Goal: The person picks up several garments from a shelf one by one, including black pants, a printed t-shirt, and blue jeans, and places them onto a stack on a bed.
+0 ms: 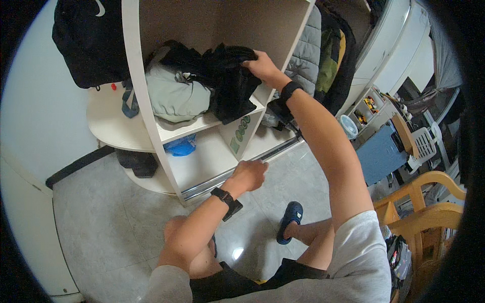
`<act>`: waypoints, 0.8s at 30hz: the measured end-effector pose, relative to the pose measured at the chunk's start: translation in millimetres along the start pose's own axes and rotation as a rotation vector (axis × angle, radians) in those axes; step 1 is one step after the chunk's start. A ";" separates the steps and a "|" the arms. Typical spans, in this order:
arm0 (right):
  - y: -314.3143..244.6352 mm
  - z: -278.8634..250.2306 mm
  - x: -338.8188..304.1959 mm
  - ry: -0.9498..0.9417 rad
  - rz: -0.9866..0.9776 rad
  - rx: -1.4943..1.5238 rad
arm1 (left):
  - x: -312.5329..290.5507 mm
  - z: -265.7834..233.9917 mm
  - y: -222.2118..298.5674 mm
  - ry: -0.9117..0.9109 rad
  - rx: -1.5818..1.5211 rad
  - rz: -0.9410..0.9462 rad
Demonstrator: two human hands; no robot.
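Observation:
My right hand reaches up to the shelf and grips the edge of a black garment. The garment lies bunched over a pale green folded cloth item, and part of it hangs past the shelf's front edge. Lower down, in front of the cabinet, my left hand hovers over the floor with its fingers curled in. Nothing shows in it. Each wrist wears a black band.
The white shelf unit has a lower compartment with a blue plastic bag. A black bag hangs at left. Jackets hang at right. A wooden chair and a blue box stand to the right.

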State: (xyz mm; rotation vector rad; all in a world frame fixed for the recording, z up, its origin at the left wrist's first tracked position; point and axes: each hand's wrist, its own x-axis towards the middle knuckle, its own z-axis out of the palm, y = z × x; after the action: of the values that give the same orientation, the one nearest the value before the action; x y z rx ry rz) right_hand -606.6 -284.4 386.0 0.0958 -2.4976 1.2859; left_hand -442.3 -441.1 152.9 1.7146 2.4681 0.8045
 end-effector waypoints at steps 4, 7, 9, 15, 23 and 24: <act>-30.8 -37.0 -51.7 0.056 0.138 0.044 | -5.9 -24.6 6.9 0.153 -0.107 -0.149; -23.9 -82.9 -86.8 0.060 0.216 0.220 | -3.5 -29.4 9.8 0.308 -0.275 -0.281; -16.3 -110.7 -113.8 0.153 0.328 0.201 | 4.0 -20.6 2.9 0.375 -0.352 -0.292; -19.9 -157.7 -188.7 0.232 0.428 0.210 | 11.7 0.3 -18.1 0.394 -0.506 -0.327; -42.6 -215.6 -253.9 0.416 0.663 0.007 | 25.4 28.0 3.3 0.216 -0.624 -0.258; -45.0 -221.8 -260.6 0.393 0.660 -0.010 | 28.3 32.1 7.1 0.187 -0.646 -0.250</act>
State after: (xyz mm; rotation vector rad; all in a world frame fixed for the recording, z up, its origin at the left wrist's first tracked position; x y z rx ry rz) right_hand -294.1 -156.5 457.4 -0.9582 -2.2494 1.3406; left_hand -437.4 -401.7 135.5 1.1230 2.0993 1.5583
